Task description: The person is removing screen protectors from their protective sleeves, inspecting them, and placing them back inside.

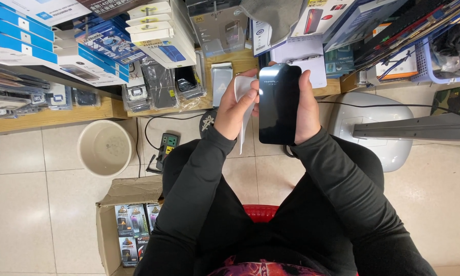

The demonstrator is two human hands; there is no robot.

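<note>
1. Gripping a white wipe [244, 102] in the left hand [232, 110], fingers curled shut around it, pressing it against the left edge of the phone [279, 105].
2. Clasping the phone in the right hand [307, 110], fingers wrapped behind it, thumb side along its right edge; holding it upright above the lap, dark glass facing up.
3. Judging progress: wiping apparently under way, glass already looking glossy and clean, wipe hanging partly loose below the left hand; no protector or film showing on the phone yet, so anything beyond cleaning seeming still undone. Cannot tell whether the screen is fully dry.
4. Sitting on a red stool [260, 210], black sleeves and trousers filling the lower middle.
5. Scanning the floor from the left: pale tiles [25, 204], a cream bucket [105, 147], an open carton [130, 230] holding small printed packs, a power strip [167, 145] with a black cable trailing.
6. Running along the top: a wooden shelf [51, 116] stacked with blue and white boxes [30, 30] and clear-bagged accessories.
7. Ending at the right: a white fan base [393, 148], a grey bar crossing it, a lilac basket [434, 66] above.
</note>
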